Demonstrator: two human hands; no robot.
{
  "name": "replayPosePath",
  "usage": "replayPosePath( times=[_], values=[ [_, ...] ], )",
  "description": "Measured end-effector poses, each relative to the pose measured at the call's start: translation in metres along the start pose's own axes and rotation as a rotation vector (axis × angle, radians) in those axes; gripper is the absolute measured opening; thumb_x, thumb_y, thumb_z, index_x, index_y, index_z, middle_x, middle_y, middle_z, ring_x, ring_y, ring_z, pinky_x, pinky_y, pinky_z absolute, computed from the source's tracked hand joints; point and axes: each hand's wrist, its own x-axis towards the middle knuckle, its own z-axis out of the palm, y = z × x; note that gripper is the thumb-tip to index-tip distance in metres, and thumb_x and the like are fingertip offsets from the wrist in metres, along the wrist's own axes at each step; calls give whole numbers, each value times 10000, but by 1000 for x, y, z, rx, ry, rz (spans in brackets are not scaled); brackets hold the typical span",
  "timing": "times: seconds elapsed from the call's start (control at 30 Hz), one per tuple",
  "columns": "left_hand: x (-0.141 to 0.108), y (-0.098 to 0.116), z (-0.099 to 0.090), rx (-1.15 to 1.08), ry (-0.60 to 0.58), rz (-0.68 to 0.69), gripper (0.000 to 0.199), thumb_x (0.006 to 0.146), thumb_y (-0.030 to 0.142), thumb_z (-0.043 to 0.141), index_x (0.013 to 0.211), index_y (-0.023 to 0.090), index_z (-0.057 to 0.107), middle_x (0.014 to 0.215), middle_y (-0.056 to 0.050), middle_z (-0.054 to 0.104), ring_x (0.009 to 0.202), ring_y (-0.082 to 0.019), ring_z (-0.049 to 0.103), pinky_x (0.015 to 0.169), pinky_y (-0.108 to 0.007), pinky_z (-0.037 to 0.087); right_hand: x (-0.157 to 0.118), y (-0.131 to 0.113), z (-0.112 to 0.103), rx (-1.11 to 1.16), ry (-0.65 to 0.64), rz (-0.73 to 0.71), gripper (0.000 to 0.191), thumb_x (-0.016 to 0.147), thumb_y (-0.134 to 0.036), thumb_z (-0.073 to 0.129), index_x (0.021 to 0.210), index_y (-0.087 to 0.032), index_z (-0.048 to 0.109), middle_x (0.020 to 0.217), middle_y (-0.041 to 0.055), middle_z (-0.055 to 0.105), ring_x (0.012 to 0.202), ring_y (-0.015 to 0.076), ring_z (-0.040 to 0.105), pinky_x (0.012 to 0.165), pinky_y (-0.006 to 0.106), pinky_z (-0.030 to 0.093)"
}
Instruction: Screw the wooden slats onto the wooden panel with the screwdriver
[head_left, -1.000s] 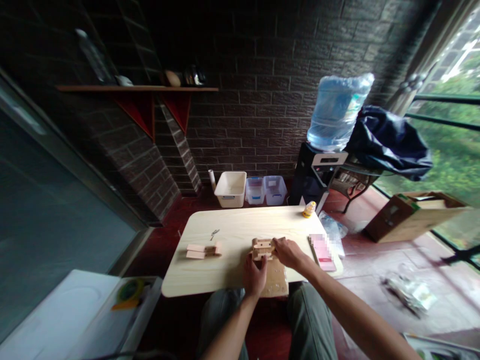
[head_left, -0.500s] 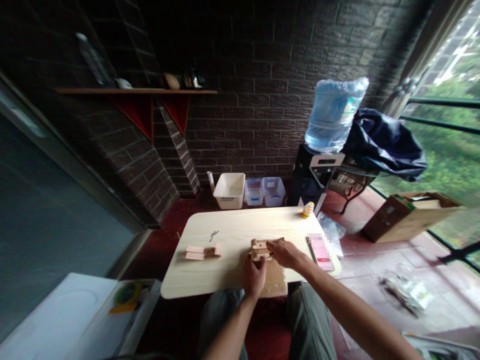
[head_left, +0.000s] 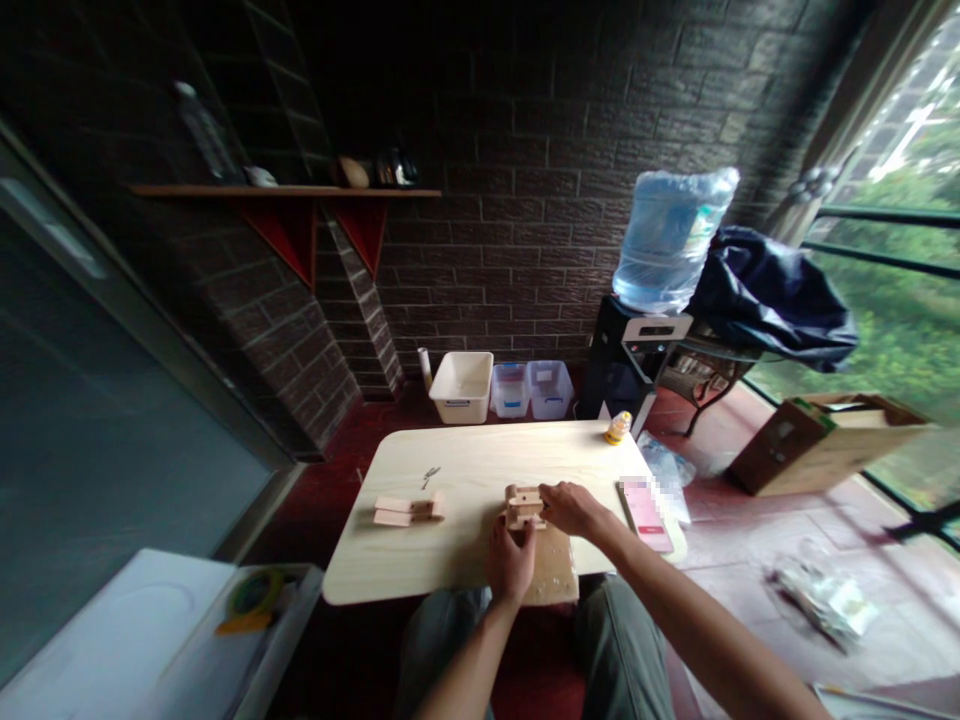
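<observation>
A small wooden assembly [head_left: 524,496] of light blocks with dark holes lies on the cardboard piece [head_left: 553,575] at the table's front. My left hand [head_left: 512,562] grips its near left side, with the thumb up against the front block. At its right edge, the fingers of my right hand [head_left: 574,507] are curled together; whatever they pinch is hidden. A second wooden assembly [head_left: 409,510] sits apart on the left of the table. Behind it lies a small dark metal item [head_left: 430,477], too small to name.
The pale table [head_left: 465,455] bears a small yellow-and-clear bottle [head_left: 618,428] at its back right and a phone [head_left: 645,514] with a pink screen on the right. Plastic bins [head_left: 461,405] and a water dispenser [head_left: 637,345] stand beyond. A white case [head_left: 225,640] is at lower left.
My right hand has drawn back slightly to the right, uncovering more of the wooden assembly. My left hand keeps its hold. The whole view has shifted a little.
</observation>
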Motion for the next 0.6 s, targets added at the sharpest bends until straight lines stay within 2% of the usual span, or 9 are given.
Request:
replayPosePath(
  times=[0.27, 0.6],
  values=[
    [-1, 3, -4, -10, -18, -14, 526, 921, 569, 594, 1246, 163, 670, 1152, -190, 757, 1088, -345, 730, 929, -432, 552, -12, 0, -7, 0, -4, -8, 290, 987, -157, 537, 1221, -184, 706, 1156, 163, 800, 1086, 282, 781, 832, 311, 575],
    [-1, 4, -3, 5, -9, -1, 532, 920, 582, 587, 1250, 173, 675, 1157, -185, 754, 1078, -342, 733, 929, -435, 560, 1, -6, -5, -31, -6, 34, 276, 976, -274, 634, 1185, -128, 738, 1157, 220, 789, 1075, 326, 784, 881, 373, 602]
  ],
)
